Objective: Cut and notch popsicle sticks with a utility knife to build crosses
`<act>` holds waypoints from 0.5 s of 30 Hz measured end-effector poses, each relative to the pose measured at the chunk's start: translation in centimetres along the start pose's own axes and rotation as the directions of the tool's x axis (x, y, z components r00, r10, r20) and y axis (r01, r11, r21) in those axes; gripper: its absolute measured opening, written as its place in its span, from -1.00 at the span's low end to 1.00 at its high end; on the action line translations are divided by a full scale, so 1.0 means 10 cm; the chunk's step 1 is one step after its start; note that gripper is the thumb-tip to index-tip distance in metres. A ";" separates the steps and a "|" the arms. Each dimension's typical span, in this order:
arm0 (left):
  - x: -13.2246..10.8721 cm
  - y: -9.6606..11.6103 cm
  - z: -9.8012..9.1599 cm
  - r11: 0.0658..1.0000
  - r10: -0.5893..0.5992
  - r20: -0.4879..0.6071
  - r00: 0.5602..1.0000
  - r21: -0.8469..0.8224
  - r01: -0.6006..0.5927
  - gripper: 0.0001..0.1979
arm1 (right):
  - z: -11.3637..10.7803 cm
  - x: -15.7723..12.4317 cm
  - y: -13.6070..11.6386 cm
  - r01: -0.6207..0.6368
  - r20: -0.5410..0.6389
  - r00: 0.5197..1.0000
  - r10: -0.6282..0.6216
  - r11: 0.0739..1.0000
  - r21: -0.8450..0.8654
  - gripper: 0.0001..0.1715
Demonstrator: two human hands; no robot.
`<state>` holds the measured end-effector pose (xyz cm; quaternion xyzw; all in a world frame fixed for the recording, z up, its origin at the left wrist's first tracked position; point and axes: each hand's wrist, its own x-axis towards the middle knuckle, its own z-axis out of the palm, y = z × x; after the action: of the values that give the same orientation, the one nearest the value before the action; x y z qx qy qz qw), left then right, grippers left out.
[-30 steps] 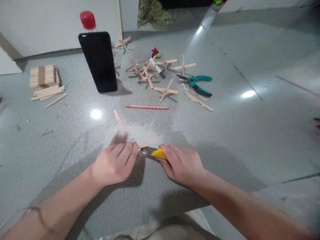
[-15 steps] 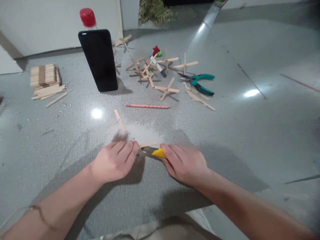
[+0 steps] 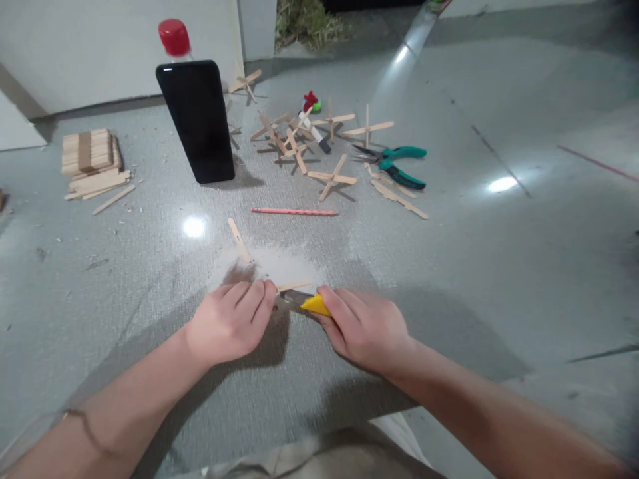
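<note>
My left hand (image 3: 232, 320) pinches a wooden craft stick (image 3: 294, 286), whose free end points right. Closed round the yellow handle of a utility knife (image 3: 315, 305) is my right hand (image 3: 367, 326). The knife's blade points left and lies against or just under the stick, close to my left fingertips; exact contact is too small to tell. Beyond my left hand, a separate craft stick (image 3: 239, 240) lies beside a patch of pale dust (image 3: 284, 263). A pink pencil (image 3: 294, 211) rests farther off.
A black phone (image 3: 197, 123) leans on a red-capped bottle (image 3: 174, 38). Stacked craft sticks (image 3: 87, 152) are at left. Several crossed-stick pieces (image 3: 333, 178), a white glue tube or marker (image 3: 314, 132) and green-handled pliers (image 3: 402, 166) lie farther back.
My right hand and the knife have shifted very slightly left. The left hand keeps its pinch on the craft stick, and the view has moved a little.
</note>
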<state>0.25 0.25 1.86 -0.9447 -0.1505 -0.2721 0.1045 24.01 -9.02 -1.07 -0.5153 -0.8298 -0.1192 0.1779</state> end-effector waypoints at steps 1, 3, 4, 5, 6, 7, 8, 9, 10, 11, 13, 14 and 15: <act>0.00 0.00 0.00 1.000 0.000 -0.004 1.000 0.001 0.000 -0.83 | 0.00 0.00 -0.01 -0.003 -0.003 1.000 0.003 1.000 0.002 -0.73; 0.00 -0.01 0.00 1.000 -0.002 -0.008 1.000 0.002 0.002 -0.83 | 0.01 -0.01 -0.02 -0.010 -0.006 1.000 0.010 1.000 0.005 -0.72; 0.00 -0.01 0.00 1.000 -0.004 -0.007 1.000 0.001 0.004 -0.82 | 0.01 -0.01 -0.02 -0.012 -0.006 1.000 0.012 1.000 0.006 -0.72; 0.00 -0.01 0.00 1.000 -0.005 -0.005 1.000 -0.001 0.005 -0.82 | 0.01 -0.01 -0.03 -0.016 -0.006 1.000 0.016 1.000 0.006 -0.72; 0.00 -0.01 0.00 1.000 -0.007 -0.003 1.000 -0.004 0.007 -0.82 | 0.01 -0.01 -0.03 -0.019 -0.005 1.000 0.019 1.000 0.006 -0.72; 0.00 -0.01 0.00 1.000 -0.010 -0.001 1.000 -0.008 0.010 -0.82 | 0.01 -0.01 -0.03 -0.022 -0.005 1.000 0.022 1.000 0.004 -0.72; -0.01 -0.01 0.00 1.000 -0.012 0.000 1.000 -0.013 0.012 -0.82 | 0.01 -0.01 -0.02 -0.023 -0.005 1.000 0.023 1.000 0.002 -0.72; -0.01 -0.01 0.01 1.000 -0.016 0.001 1.000 -0.019 0.016 -0.82 | 0.00 -0.01 -0.02 -0.020 -0.005 1.000 0.020 1.000 0.001 -0.73; -0.02 -0.01 0.01 0.999 -0.022 0.001 1.000 -0.026 0.022 -0.82 | 0.00 -0.01 -0.01 -0.015 -0.004 1.000 0.015 1.000 -0.001 -0.74; -0.02 -0.01 0.02 0.999 -0.029 0.001 1.000 -0.032 0.029 -0.83 | 0.00 0.00 0.00 -0.010 -0.002 1.000 0.010 1.000 -0.002 -0.75; -0.04 -0.02 0.03 0.998 -0.043 0.001 0.999 -0.040 0.043 -0.82 | -0.01 0.01 0.03 -0.002 0.000 1.000 0.002 1.000 -0.001 -0.77; -0.05 -0.02 0.03 0.998 -0.048 0.002 0.999 -0.043 0.048 -0.82 | -0.02 0.02 0.04 0.001 0.001 1.000 -0.001 1.000 0.001 -0.78; -0.05 -0.03 0.04 0.998 -0.050 0.005 0.999 -0.045 0.050 -0.81 | -0.02 0.02 0.04 0.003 0.001 1.000 -0.003 1.000 0.003 -0.78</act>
<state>-0.09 0.51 1.29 -0.9432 -0.1682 -0.2762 0.0761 24.35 -8.72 -0.79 -0.5140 -0.8308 -0.1178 0.1783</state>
